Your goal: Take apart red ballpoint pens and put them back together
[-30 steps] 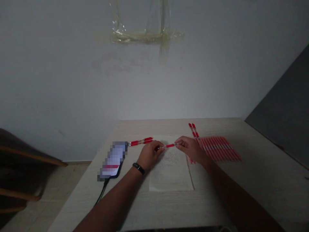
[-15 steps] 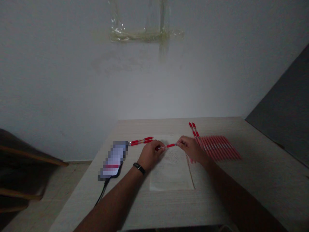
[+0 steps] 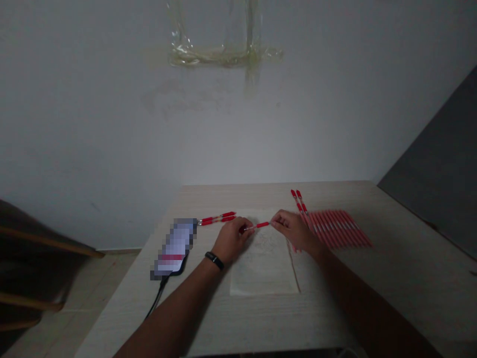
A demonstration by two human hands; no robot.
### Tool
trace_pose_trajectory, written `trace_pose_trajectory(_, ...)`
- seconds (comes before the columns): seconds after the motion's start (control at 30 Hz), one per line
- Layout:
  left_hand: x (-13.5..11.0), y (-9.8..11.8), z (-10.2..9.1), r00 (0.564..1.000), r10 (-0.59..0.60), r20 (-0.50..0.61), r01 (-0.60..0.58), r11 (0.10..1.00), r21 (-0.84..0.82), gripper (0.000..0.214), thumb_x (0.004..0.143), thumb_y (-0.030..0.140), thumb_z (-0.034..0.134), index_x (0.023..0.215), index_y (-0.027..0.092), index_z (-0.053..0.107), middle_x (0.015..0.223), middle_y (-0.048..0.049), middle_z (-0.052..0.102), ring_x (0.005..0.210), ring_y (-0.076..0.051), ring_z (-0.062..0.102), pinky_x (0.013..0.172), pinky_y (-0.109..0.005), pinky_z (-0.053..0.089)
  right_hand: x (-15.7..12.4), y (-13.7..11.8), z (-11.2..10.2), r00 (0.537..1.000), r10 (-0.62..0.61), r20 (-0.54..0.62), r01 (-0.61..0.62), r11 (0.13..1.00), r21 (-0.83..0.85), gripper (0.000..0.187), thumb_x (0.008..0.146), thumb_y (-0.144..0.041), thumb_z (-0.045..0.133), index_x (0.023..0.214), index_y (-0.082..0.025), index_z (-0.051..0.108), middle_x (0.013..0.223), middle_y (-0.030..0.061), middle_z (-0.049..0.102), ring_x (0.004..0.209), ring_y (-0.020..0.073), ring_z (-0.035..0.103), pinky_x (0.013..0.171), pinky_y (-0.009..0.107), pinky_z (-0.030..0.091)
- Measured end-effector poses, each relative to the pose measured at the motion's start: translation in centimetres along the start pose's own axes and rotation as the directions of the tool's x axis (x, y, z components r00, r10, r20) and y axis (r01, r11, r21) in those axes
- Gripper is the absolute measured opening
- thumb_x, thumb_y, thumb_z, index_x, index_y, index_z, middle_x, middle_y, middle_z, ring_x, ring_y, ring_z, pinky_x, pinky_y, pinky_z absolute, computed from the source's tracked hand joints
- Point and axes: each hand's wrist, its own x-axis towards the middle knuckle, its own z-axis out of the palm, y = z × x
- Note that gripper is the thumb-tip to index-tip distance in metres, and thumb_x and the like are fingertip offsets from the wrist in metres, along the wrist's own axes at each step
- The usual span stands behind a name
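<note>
A slim red pen [image 3: 262, 224] with a clear section is held level between my two hands, above a pale sheet [image 3: 261, 278]. My left hand [image 3: 234, 238] is closed around its left end, hiding part of it. At the other end, the fingertips of my right hand [image 3: 291, 229] pinch the tip. Just beyond my left hand lie two red pens [image 3: 218, 219], side by side. To the right of my right hand, a row of several red pens [image 3: 337, 228] is spread on the table, and two more pens [image 3: 299, 201] lie at its left side, reaching further back.
A phone [image 3: 178, 246] with a blurred screen and a black cable [image 3: 155, 301] lies on the left of the table [image 3: 208, 328]. Behind the table rises a wall [image 3: 238, 139] with clear tape on it. Wooden furniture [image 3: 33, 298] stands at the lower left.
Both hands and the pen have shifted very slightly left in the view. The grip on the pen looks the same.
</note>
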Motion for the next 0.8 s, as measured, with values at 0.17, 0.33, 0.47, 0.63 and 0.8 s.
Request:
trace_pose_trajectory(0.17, 0.0, -0.2, 0.1, 1.000, 0.011, 0.000, -0.011, 1.000, 0.004, 0.019, 0.095, 0.031, 0.059, 0.093, 0.018, 0.073, 0.089, -0.0066, 0.073, 0.077, -0.018, 0.063, 0.068, -0.029, 0.044, 0.3, -0.1, 0.0, 0.999, -0.033, -0.036, 0.034, 0.999, 0.024, 0.017, 0.092, -0.037, 0.061, 0.096, -0.021, 0.065, 0.078, 0.0010, 0.067, 0.047, 0.0106, 0.054, 0.039, 0.022, 0.039)
trace_pose_trajectory(0.33, 0.0, -0.2, 0.1, 1.000, -0.005, -0.006, 0.005, 1.000, 0.013, 0.022, 0.096, 0.033, 0.058, 0.093, 0.018, 0.073, 0.090, -0.0075, 0.074, 0.078, -0.019, 0.064, 0.069, -0.030, 0.044, 0.7, 0.4, -0.3, 0.987, -0.120, -0.104, 0.121, 0.993, 0.001, 0.010, 0.090, -0.030, 0.064, 0.091, -0.020, 0.065, 0.080, 0.0018, 0.068, 0.074, 0.0162, 0.065, 0.064, 0.027, 0.050)
trace_pose_trajectory(0.47, 0.0, -0.1, 0.0, 0.999, -0.033, -0.023, 0.033, 0.999, 0.017, 0.018, 0.094, 0.033, 0.061, 0.093, 0.019, 0.073, 0.087, -0.0061, 0.073, 0.078, -0.019, 0.063, 0.069, -0.030, 0.045, 0.7, 1.0, -0.7, 0.987, -0.128, -0.101, 0.112, 0.981, -0.157, 0.006, 0.091, -0.026, 0.062, 0.089, -0.021, 0.063, 0.078, 0.0009, 0.067, 0.071, 0.0159, 0.063, 0.064, 0.027, 0.047)
trace_pose_trajectory(0.63, 0.0, -0.1, 0.0, 0.999, -0.050, -0.021, 0.051, 0.998, 0.031, 0.015, 0.091, 0.031, 0.063, 0.091, 0.019, 0.072, 0.087, -0.0054, 0.073, 0.076, -0.019, 0.063, 0.069, -0.031, 0.045, 0.8, 1.1, -1.4, 0.973, -0.231, -0.006, 0.203, 0.871, -0.447, 0.006, 0.086, -0.017, 0.064, 0.081, -0.020, 0.061, 0.081, 0.0019, 0.062, 0.074, 0.0167, 0.059, 0.067, 0.028, 0.042)
trace_pose_trajectory(0.8, -0.1, -0.1, 0.0, 0.999, -0.044, -0.014, 0.045, 0.998, 0.047, 0.016, 0.092, 0.031, 0.062, 0.091, 0.018, 0.071, 0.086, -0.0060, 0.072, 0.077, -0.019, 0.062, 0.068, -0.030, 0.044, 0.7, 1.0, -1.6, 0.957, -0.268, 0.113, 0.283, 0.765, -0.579, 0.013, 0.078, -0.007, 0.065, 0.081, -0.019, 0.061, 0.086, 0.0037, 0.063, 0.089, 0.0210, 0.058, 0.083, 0.033, 0.041)
